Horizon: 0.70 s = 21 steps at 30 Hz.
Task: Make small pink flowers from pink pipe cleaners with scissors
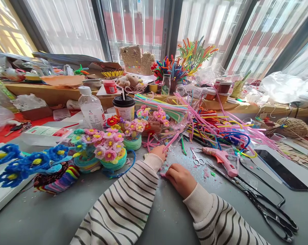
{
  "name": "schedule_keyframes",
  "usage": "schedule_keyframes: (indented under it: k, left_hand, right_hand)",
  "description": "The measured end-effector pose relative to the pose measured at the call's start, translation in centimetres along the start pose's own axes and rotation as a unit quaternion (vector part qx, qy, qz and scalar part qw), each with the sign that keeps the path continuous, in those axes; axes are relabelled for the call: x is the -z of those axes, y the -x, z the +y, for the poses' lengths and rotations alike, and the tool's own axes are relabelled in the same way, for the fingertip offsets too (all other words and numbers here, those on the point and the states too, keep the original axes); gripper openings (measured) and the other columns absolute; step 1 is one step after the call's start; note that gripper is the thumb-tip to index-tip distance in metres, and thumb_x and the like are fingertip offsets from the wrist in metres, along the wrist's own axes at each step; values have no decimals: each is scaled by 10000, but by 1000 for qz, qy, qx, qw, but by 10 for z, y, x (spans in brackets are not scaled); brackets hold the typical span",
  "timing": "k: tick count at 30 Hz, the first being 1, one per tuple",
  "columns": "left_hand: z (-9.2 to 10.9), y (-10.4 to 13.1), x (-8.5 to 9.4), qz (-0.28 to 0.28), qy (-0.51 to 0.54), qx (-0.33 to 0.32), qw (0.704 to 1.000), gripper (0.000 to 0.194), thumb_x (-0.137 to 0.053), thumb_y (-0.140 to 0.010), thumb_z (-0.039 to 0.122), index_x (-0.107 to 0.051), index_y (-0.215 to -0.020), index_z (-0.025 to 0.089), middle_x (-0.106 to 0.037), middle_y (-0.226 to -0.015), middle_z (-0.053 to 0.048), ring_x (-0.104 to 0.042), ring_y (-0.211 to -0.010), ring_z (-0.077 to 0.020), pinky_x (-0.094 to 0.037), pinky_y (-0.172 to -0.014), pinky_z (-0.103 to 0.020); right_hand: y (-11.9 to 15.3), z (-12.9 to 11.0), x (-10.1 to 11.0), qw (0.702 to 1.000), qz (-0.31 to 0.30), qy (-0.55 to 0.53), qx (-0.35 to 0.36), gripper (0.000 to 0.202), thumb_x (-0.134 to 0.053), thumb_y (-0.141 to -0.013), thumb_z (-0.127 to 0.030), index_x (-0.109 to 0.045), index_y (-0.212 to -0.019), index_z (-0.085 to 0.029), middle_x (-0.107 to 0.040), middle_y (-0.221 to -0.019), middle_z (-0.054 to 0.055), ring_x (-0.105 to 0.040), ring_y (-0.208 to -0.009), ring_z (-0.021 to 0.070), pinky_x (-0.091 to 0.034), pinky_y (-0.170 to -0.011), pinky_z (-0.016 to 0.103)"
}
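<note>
My left hand (157, 152) is closed around a pink pipe cleaner (172, 140), which sticks out up and to the right. Just below it, my right hand (181, 179) rests low over the table with its fingers pinched. A pink fuzzy piece (162, 174) shows at those fingertips; whether it belongs to the same pipe cleaner is hidden. Pink fluff and glitter lie scattered around both hands. To the left stand pots of pipe-cleaner flowers, pink ones (110, 144) and blue ones (36, 163). Small white-handled scissors (198, 159) lie beyond my right hand.
On the right lie a pink glue gun (221, 159), large black scissors (268, 212) and a phone (281, 169). A heap of pipe cleaners (215, 124) spreads behind. A water bottle (90, 110) and a lidded cup (124, 108) stand behind the flowers.
</note>
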<state>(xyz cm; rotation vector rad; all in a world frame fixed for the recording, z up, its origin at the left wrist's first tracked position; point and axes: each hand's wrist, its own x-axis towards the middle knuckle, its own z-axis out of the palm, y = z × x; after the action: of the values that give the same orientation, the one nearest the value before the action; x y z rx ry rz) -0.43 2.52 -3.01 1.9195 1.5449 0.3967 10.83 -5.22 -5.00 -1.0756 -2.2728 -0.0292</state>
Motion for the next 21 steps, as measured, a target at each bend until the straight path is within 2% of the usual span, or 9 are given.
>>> schedule_keyframes:
  k: [5,9,13,15,18,21]
  left_hand:
    - [-1,-1,-1,0,0,1,1000,198,-322,-731,168,-491,-832,152,-593,-723,-31,-542,-551,-81,-434,-517,-193]
    - [-2,-2,-1,1,1,2,1000,194,-327,-729,167,-492,-831,156,-592,-709,-23,-540,-540,-79,-434,-510,-191]
    - [-3,-2,-1,2,3,1,1000,183,-340,-726,169,-495,-824,161,-593,-713,-17,-542,-544,-77,-437,-520,-192]
    - [-3,-2,-1,3,3,2,1000,179,-345,-725,168,-495,-823,164,-593,-716,-16,-542,-543,-77,-439,-525,-195]
    - [-2,-2,-2,4,3,5,1000,174,-351,-723,168,-494,-822,165,-591,-716,-18,-542,-541,-78,-440,-528,-200]
    - [-2,-2,-2,4,3,6,1000,182,-331,-734,173,-490,-820,161,-590,-713,-22,-542,-535,-78,-440,-526,-204]
  right_hand:
    - [-7,21,2,998,-8,61,-20,242,-384,-772,-165,-535,-585,-141,-532,-595,55,-494,-565,137,-420,-521,227]
    - [-5,32,6,998,4,29,-61,175,-416,-753,-163,-534,-624,-153,-529,-618,43,-500,-588,133,-421,-540,223]
    - [12,25,13,995,41,-53,-79,114,-424,-747,-150,-532,-713,-159,-533,-671,42,-506,-616,120,-430,-570,213]
    - [23,16,17,994,36,-78,-66,119,-420,-750,-146,-537,-746,-167,-538,-689,43,-509,-639,120,-434,-581,211]
    - [31,4,21,996,27,-76,-42,170,-387,-771,-151,-553,-737,-165,-546,-680,49,-506,-630,123,-435,-574,217]
    - [24,4,20,998,12,-44,-41,217,-363,-784,-159,-560,-692,-158,-546,-652,51,-502,-606,125,-434,-558,221]
